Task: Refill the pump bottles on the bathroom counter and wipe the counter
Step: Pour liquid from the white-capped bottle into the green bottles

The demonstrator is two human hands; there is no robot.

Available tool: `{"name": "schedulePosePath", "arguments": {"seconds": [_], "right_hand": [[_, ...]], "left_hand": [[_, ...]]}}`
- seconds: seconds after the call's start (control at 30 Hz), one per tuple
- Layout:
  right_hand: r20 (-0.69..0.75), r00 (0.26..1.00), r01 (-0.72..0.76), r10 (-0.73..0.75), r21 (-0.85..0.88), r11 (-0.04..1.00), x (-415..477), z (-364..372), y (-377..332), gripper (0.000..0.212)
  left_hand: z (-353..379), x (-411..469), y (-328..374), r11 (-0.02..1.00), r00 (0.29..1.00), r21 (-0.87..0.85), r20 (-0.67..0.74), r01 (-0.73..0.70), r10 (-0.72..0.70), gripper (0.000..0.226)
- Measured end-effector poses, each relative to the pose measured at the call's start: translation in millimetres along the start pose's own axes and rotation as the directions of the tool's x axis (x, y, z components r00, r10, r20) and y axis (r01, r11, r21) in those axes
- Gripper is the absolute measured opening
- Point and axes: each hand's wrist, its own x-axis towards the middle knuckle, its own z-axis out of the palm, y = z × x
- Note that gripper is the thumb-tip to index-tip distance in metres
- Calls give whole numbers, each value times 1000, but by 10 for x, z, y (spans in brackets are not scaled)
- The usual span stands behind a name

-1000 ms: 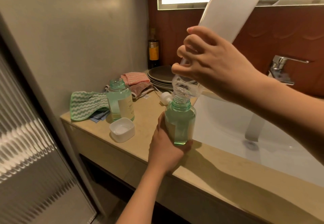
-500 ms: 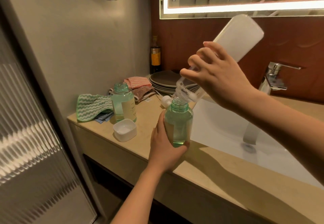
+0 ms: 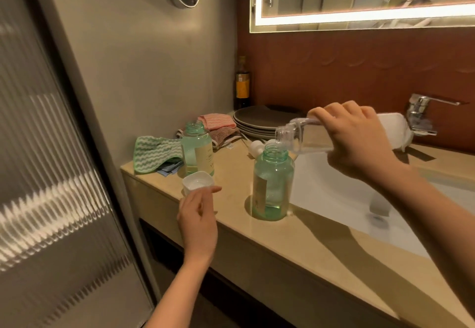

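A green pump bottle without its pump stands uncapped on the beige counter by the sink's left edge. My right hand grips a clear refill bottle, held almost level with its open mouth just above the green bottle's neck. My left hand hovers open left of that bottle, near a white cap. A second uncapped green bottle stands further back. White pump parts lie behind the near bottle.
A green striped cloth and pink cloths lie at the counter's back left. Dark plates are stacked by the wall beside a dark bottle. The white sink and chrome tap are right. A ribbed glass door stands left.
My right hand has lowered the refill bottle from steeply upended to nearly level. My left hand has let go of the green bottle and moved left toward the white cap.
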Motion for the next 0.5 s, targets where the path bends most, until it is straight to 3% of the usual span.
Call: {"name": "schedulePosePath", "arguments": {"seconds": [0.1, 0.23, 0.33, 0.5], "right_hand": [[113, 991, -88, 73, 131, 988, -90, 73, 20, 69], [171, 972, -220, 160, 423, 879, -98, 125, 41, 74], [142, 972, -234, 186, 611, 756, -40, 93, 15, 67], [137, 975, -219, 175, 730, 647, 69, 21, -16, 69]], "left_hand": [[-81, 191, -28, 988, 998, 146, -47, 44, -38, 15], [-72, 436, -73, 901, 958, 349, 32, 258, -287, 69], [-30, 543, -168, 848, 917, 424, 90, 317, -388, 91], [14, 652, -383, 784, 922, 548, 56, 292, -383, 87]]}}
